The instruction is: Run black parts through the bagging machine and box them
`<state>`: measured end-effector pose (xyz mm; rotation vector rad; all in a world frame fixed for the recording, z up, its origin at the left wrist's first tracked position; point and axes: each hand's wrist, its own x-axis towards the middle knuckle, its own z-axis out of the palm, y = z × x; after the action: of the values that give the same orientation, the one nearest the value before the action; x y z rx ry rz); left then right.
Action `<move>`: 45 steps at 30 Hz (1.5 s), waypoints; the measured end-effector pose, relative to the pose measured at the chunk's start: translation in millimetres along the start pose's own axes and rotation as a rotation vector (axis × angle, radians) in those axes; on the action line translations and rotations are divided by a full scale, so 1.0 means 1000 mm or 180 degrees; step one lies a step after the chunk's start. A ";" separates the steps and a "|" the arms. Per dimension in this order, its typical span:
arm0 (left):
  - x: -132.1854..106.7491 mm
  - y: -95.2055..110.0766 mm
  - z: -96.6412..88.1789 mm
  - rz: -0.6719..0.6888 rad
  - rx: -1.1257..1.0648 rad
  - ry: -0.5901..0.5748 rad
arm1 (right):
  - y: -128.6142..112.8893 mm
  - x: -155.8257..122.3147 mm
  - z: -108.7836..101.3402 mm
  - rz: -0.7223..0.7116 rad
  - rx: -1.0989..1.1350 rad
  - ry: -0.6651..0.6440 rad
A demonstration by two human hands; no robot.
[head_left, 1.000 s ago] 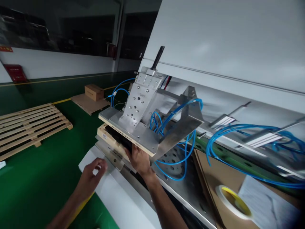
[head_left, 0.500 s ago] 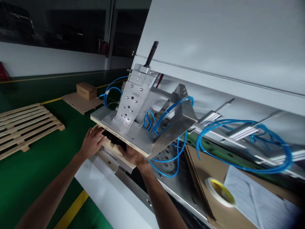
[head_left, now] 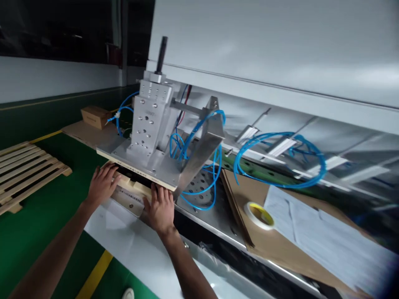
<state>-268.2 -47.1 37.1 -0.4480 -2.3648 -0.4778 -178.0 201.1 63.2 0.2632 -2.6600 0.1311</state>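
My left hand (head_left: 102,186) lies on the left end of a cream-coloured lower block (head_left: 141,187), its fingers stretched forward and apart. At the block's right end, my right hand (head_left: 162,211) rests with extended fingers, the tips close under the upper plate. That upper plate (head_left: 166,173) is grey metal with a cream underside layer and sits just above the block, with a dark gap between them. An upright metal bracket (head_left: 145,124) with screws stands on it. Below the block is a metal strip (head_left: 129,199) with a bolt.
Blue air hoses (head_left: 199,207) loop beside the plate, and a larger hose coil (head_left: 240,166) hangs to the right. A tape roll (head_left: 260,216) and paper sheets (head_left: 299,216) lie on cardboard (head_left: 235,199). A wooden pallet (head_left: 34,170) and a cardboard box (head_left: 95,117) are on the left.
My right hand has drawn back from under the upper plate, and its fingers now show on the block. My left hand stays at the left end. The view has swung right.
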 end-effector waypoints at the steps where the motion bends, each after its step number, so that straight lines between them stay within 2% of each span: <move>1: -0.003 0.002 -0.005 0.0015 -0.0027 0.0039 | -0.003 -0.004 -0.005 0.0043 0.0086 0.0035; 4: -0.031 0.020 -0.019 -0.0078 -0.0284 0.0343 | -0.018 -0.038 -0.027 0.0100 0.0485 0.0185; 6: -0.067 0.044 -0.026 -0.0259 -0.0534 0.0510 | -0.032 -0.078 -0.046 -0.0043 0.0942 0.0175; 8: -0.115 0.078 -0.031 -0.0302 -0.0762 0.0478 | -0.045 -0.126 -0.064 -0.0276 0.1461 0.0091; 11: -0.190 0.141 -0.038 0.0179 -0.1084 0.0065 | -0.050 -0.195 -0.087 -0.0516 0.1837 -0.0053; 13: -0.231 0.183 -0.042 0.0618 -0.1316 -0.0380 | -0.041 -0.234 -0.102 -0.0461 0.1861 -0.0130; 15: -0.258 0.219 -0.045 0.0859 -0.1457 -0.0641 | -0.022 -0.266 -0.116 -0.0146 0.1863 -0.0059; 17: -0.274 0.246 -0.047 0.0916 -0.1501 -0.0778 | 0.003 -0.296 -0.130 0.0402 0.1799 0.0245; 19: -0.281 0.264 -0.048 0.0845 -0.1485 -0.0860 | 0.030 -0.326 -0.142 0.1028 0.1618 0.0592; 22: -0.288 0.276 -0.049 0.0753 -0.1373 -0.0831 | 0.068 -0.377 -0.153 0.1725 0.1122 0.0984; 25: -0.298 0.277 -0.048 0.0710 -0.1113 -0.0677 | 0.104 -0.432 -0.160 0.2166 0.0402 0.1105; 27: -0.306 0.274 -0.045 0.0617 -0.1056 -0.0622 | 0.134 -0.467 -0.166 0.2641 -0.0122 0.1163; 30: -0.317 0.269 -0.039 0.0364 -0.1191 -0.0593 | 0.189 -0.515 -0.182 0.3438 -0.0767 0.1365; 34: -0.323 0.269 -0.036 0.0143 -0.1242 -0.0644 | 0.267 -0.565 -0.207 0.3993 -0.1129 0.1614; 36: -0.323 0.273 -0.036 -0.0042 -0.1208 -0.0726 | 0.295 -0.581 -0.215 0.4144 -0.1158 0.1692; 38: -0.322 0.280 -0.037 -0.0181 -0.1163 -0.0778 | 0.312 -0.590 -0.217 0.4211 -0.1133 0.1765; 45: -0.319 0.301 -0.033 -0.0270 -0.0810 -0.0545 | 0.332 -0.593 -0.204 0.4097 -0.1119 0.2129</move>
<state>108.7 141.1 -89.6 -0.5229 -2.5050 -0.8148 361.9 650.4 -41.0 -1.3527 -1.7390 0.1098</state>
